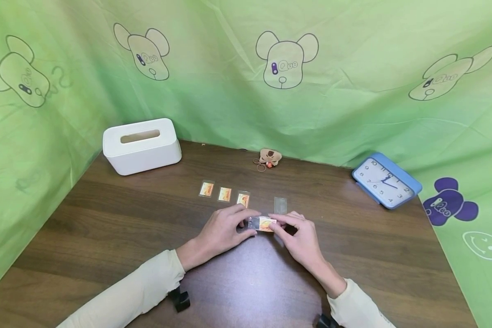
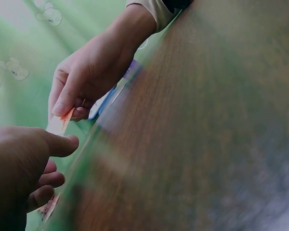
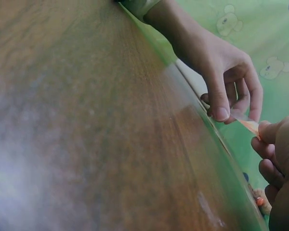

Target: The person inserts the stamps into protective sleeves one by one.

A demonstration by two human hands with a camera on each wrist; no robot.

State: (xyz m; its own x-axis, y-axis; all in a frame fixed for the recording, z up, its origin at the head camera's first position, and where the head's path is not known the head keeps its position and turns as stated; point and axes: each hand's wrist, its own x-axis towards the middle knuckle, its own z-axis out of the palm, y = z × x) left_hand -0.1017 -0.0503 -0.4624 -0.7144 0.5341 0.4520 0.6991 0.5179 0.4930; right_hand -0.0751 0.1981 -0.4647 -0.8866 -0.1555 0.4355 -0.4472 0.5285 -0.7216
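Between my two hands is a clear plastic sleeve [image 1: 253,222] with a small orange-and-yellow stamp-like card [image 1: 265,223] at its right end. My left hand [image 1: 222,229] pinches the sleeve's left end by its edges, between thumb and fingers. The right hand [image 1: 302,237] grips the card between thumb and forefinger, seen also in the left wrist view, where the card [image 2: 66,120] shows its orange print. In the right wrist view the sleeve [image 3: 238,115] bridges the two hands above the table. Another clear sleeve [image 1: 280,205] lies on the table just beyond my right hand.
Beyond the left hand lie three sleeved cards in a row: left card [image 1: 207,188], middle card [image 1: 224,194], right card [image 1: 243,199]. A white tissue box [image 1: 143,148] stands back left, a plush keychain [image 1: 269,157] back centre, a blue clock [image 1: 387,181] back right. Green cloth surrounds the table.
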